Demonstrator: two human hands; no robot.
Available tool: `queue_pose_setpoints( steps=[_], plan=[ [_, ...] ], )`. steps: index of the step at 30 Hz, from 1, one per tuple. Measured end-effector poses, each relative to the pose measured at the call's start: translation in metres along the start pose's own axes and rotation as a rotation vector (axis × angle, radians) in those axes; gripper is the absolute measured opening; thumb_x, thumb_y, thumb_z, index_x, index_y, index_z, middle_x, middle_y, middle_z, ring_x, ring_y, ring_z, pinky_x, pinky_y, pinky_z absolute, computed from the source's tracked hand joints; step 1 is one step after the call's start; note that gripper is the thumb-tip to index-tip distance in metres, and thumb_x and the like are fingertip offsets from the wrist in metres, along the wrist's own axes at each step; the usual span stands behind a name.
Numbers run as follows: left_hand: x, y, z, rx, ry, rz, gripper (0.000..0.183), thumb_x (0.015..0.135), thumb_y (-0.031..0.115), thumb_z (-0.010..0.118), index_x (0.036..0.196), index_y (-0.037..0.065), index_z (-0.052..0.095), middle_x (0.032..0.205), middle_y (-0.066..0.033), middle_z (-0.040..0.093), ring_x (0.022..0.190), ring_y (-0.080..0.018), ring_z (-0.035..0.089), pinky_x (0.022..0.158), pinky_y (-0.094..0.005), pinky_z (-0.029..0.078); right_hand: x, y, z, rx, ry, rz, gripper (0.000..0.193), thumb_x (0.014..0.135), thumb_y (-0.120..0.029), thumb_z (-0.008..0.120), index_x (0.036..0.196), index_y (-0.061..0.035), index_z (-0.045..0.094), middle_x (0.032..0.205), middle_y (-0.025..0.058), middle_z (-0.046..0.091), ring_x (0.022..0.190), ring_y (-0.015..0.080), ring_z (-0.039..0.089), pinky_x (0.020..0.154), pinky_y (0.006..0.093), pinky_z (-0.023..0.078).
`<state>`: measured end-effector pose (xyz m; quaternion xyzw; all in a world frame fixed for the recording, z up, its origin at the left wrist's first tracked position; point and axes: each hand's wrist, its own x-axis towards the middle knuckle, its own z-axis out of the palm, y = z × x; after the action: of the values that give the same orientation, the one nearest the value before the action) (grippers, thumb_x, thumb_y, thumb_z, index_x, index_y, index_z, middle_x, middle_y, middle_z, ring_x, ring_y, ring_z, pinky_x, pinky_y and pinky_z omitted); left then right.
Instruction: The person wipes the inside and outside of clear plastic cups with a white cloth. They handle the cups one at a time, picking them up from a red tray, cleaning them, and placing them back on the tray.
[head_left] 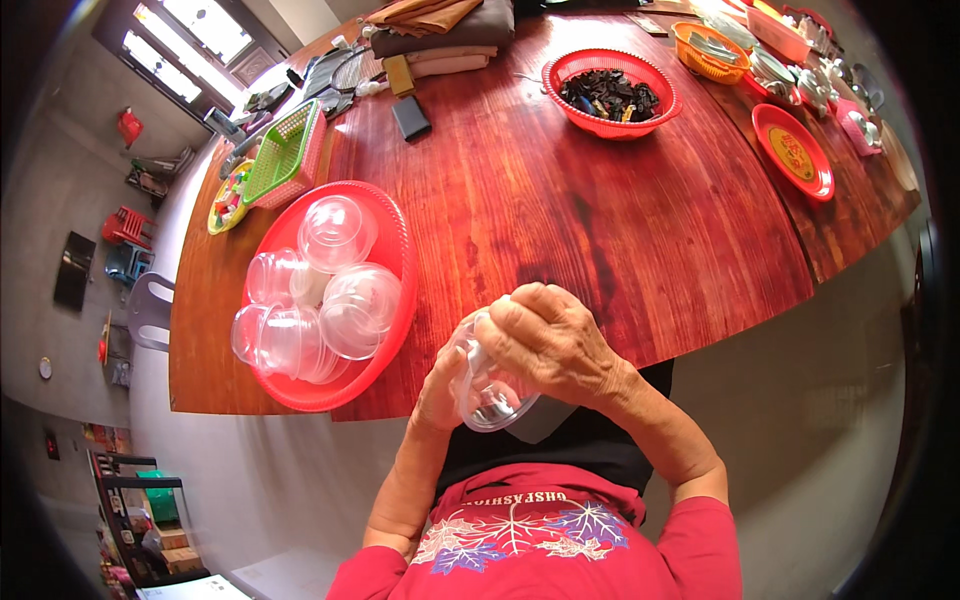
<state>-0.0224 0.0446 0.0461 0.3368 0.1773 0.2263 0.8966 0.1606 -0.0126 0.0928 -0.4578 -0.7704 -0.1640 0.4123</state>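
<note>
Clear plastic fills both hands: seen fr. the head cam, a person in a red leaf-print shirt [520,535] grips a see-thru cup [498,398] at the near edge of a reddish wood table [590,220]. L. hand [438,388] wraps the cup's side; R. hand [550,335], knuckles up, closes over its upper part. Hands are together, both clamped on the cup, which tilts w/ one end toward the wearer's body; single cup or nested stack, can't tell.

Just left, a red round tray [404,255] carries several clear plastic bowls [358,310], some apparently stacked, one group tipped sideways. Beyond it sit a green basket [284,150] set in a pink one and, beside them, a small yellow basket [214,222] w/ colored bits.

Farther up the tabletop: a dark flat rectangular item [411,118], a tan block [398,75] nr. folded cloth [440,42], & a red basket [602,128] holding dark pcs. [612,95]. Upper right: an orange basket [716,70] and a red plate [822,180] w/ yellow center, nr. assorted crockery [818,88]. Off the table's left edge, a gray chair [150,312] stands on a pale floor [250,480].
</note>
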Motion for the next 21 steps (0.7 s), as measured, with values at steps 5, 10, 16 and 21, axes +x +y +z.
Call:
queue_pose_setpoints(
  steps=[5, 10, 16, 21],
  plan=[
    [0.008, -0.005, 0.004, 0.059, 0.014, 0.157, 0.078, 0.084, 0.049, 0.062, 0.140, 0.005, 0.030, 0.131, -0.0164, 0.046, 0.115, -0.0319, 0.053, 0.068, -0.0428, 0.058, -0.017, 0.007, 0.013, 0.141, 0.094, 0.261, 0.032, 0.070, -0.011, 0.069, 0.100, -0.0030, 0.058, 0.088, 0.0088, 0.055, 0.081, 0.0270, 0.056, 0.065, 0.0376, 0.049],
    [0.016, -0.003, 0.015, 0.046, 0.054, 0.312, 0.081, 0.084, 0.054, 0.061, 0.140, 0.005, 0.028, 0.130, -0.0183, 0.048, 0.113, -0.0339, 0.054, 0.080, -0.0426, 0.055, -0.050, -0.007, 0.040, 0.401, 0.160, 0.676, 0.023, 0.086, -0.007, 0.061, 0.107, -0.0023, 0.052, 0.088, 0.0134, 0.057, 0.075, 0.0261, 0.059, 0.065, 0.0340, 0.048],
    [0.017, -0.002, 0.001, 0.122, 0.109, 0.411, 0.081, 0.083, 0.054, 0.062, 0.139, 0.005, 0.032, 0.125, -0.0187, 0.052, 0.109, -0.0296, 0.057, 0.086, -0.0414, 0.052, -0.064, -0.046, 0.042, 1.449, -0.006, 1.361, 0.028, 0.098, -0.032, 0.054, 0.107, -0.0050, 0.053, 0.084, -0.0021, 0.055, 0.074, 0.0037, 0.049, 0.062, 0.0227, 0.044],
    [0.014, -0.008, 0.003, 0.229, 0.144, 0.348, 0.080, 0.084, 0.051, 0.062, 0.142, 0.008, 0.028, 0.127, -0.0194, 0.052, 0.113, -0.0316, 0.055, 0.090, -0.0453, 0.050, -0.060, -0.017, 0.048, 0.736, -0.042, 1.035, 0.020, 0.092, -0.019, 0.060, 0.097, -0.0018, 0.051, 0.082, 0.0102, 0.058, 0.073, 0.0162, 0.059, 0.063, 0.0315, 0.047]
  ],
)
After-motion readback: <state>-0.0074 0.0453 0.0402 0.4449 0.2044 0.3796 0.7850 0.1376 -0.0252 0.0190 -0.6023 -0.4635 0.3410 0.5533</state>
